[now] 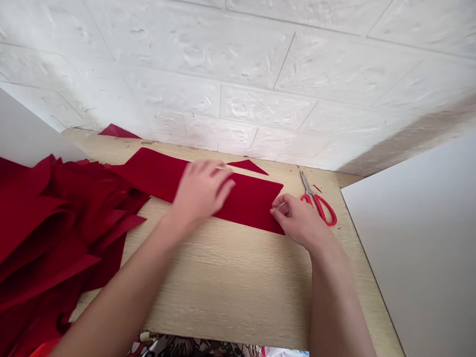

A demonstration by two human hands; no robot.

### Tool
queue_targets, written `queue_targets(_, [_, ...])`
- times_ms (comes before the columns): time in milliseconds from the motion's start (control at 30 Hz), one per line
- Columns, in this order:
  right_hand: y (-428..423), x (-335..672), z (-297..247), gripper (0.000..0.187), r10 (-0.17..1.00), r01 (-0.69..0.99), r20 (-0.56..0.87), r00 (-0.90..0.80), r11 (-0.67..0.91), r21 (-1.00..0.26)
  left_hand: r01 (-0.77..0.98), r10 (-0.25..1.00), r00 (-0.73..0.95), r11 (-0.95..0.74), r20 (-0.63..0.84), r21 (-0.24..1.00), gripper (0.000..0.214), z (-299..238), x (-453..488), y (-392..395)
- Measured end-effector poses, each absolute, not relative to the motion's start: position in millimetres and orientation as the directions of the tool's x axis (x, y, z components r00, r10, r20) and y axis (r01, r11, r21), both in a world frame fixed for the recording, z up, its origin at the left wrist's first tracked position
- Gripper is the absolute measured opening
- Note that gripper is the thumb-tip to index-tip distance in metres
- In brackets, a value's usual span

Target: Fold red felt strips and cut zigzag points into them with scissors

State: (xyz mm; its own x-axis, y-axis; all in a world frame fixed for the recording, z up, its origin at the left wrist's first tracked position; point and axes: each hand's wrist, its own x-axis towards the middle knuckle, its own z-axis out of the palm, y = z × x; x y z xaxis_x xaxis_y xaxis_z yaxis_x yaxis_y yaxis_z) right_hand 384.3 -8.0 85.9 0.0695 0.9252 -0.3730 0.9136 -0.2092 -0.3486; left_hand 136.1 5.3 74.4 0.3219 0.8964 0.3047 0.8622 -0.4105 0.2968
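Note:
A long strip of dark red felt (pixel 245 198) lies flat on the wooden table (pixel 230 277). My left hand (pixel 203 191) rests palm down on its middle, fingers stretched out and slightly blurred. My right hand (pixel 297 218) pinches the strip's right end between thumb and fingers. Red-handled scissors (pixel 318 201) lie just right of that hand, untouched.
A big heap of red felt pieces (pixel 55 228) covers the table's left side. A small red triangle scrap (pixel 247 166) lies behind the strip, another scrap (pixel 117 131) at the back left. A white brick-pattern wall (pixel 260 74) stands behind; white panels flank both sides.

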Motion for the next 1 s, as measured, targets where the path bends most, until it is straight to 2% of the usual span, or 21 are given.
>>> queue_targets(67, [-8.0,383.5,86.8,0.005,0.926,0.915,-0.372,0.063,-0.203,-0.348,0.934,0.925,-0.026,-0.112,0.378,0.338,0.046,90.2,109.3,6.4])
queue_targets(133, [-7.8,382.9,87.6,0.005,0.929,0.917,-0.367,0.054,-0.192,-0.349,0.915,0.862,-0.313,0.161,0.398,0.371,0.055,98.1,78.0,5.7])
queue_targets(233, [-7.2,383.6,87.2,0.005,0.929,0.913,-0.367,0.042,-0.185,-0.364,0.859,0.838,-0.475,0.373,0.270,0.351,0.073,86.8,34.7,5.6])
queue_targets(333, [-6.9,385.8,84.9,0.005,0.933,0.901,-0.359,0.032,-0.183,-0.394,0.829,0.846,-0.511,0.440,0.150,0.345,0.085,65.0,8.0,7.8])
queue_targets(467, [-7.5,387.3,82.8,0.005,0.940,0.901,-0.342,0.018,-0.163,-0.402,0.848,0.843,-0.453,0.308,0.289,0.432,0.066,67.9,6.8,6.6])
queue_targets(567, [-7.1,386.2,83.4,0.006,0.938,0.908,-0.345,0.018,-0.160,-0.386,0.838,0.792,-0.462,0.244,0.398,0.488,0.048,94.0,30.6,3.2])
queue_targets(667, [-5.8,384.9,84.4,0.007,0.931,0.911,-0.364,0.018,-0.165,-0.377,0.841,0.728,-0.455,0.162,0.512,0.517,0.039,117.3,75.9,0.3])
queue_targets(733, [-5.5,385.1,85.6,0.007,0.930,0.913,-0.367,0.019,-0.166,-0.373,0.868,0.792,-0.296,-0.009,0.533,0.496,0.033,123.7,118.7,-3.5])
queue_targets(800, [-6.0,387.2,88.0,0.011,0.933,0.909,-0.360,0.015,-0.163,-0.383,0.882,0.881,-0.047,-0.185,0.471,0.433,0.032,121.7,167.5,-10.0])
queue_targets(900, [-8.4,394.5,92.7,0.019,0.934,0.832,-0.355,-0.030,-0.174,-0.527,0.854,0.904,0.363,-0.420,0.228,0.308,0.041,107.3,234.4,-22.4])
queue_targets(933, [-9.2,397.5,93.9,0.020,0.931,0.784,-0.363,-0.041,-0.195,-0.589,0.836,0.887,0.441,-0.461,0.134,0.299,0.049,101.2,250.6,-26.3])
queue_targets(1000, [-10.0,402.7,95.0,0.021,0.920,0.682,-0.390,-0.038,-0.261,-0.683,0.842,0.878,0.477,-0.449,-0.025,0.300,0.065,90.2,270.6,-32.9])
